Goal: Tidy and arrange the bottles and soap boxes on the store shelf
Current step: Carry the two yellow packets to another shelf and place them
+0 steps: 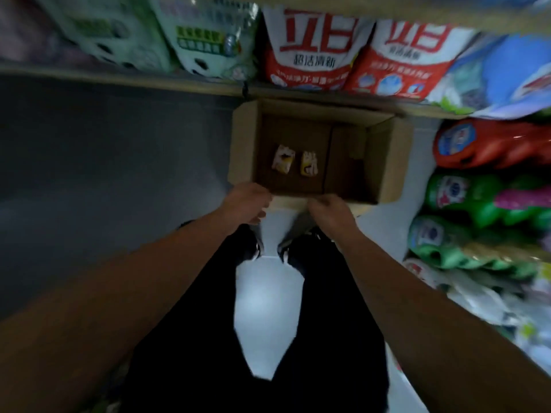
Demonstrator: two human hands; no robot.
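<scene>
- The cardboard box [319, 150] sits on the floor at the foot of the shelf, below the red-and-white detergent bags [357, 55]; it is open-topped and nearly empty.
- Two small soap boxes [295, 163] lie side by side on the box floor, left of its centre seam, just apart from each other.
- They look light and stiff, probably easy to pinch by the short sides; the carton should be light too, though its thin walls may flex.
- The left hand [247, 204] curls at the box's near-left corner, apparently gripping the rim.
- The right hand [329, 211] curls over the near flap, holding it.
</scene>
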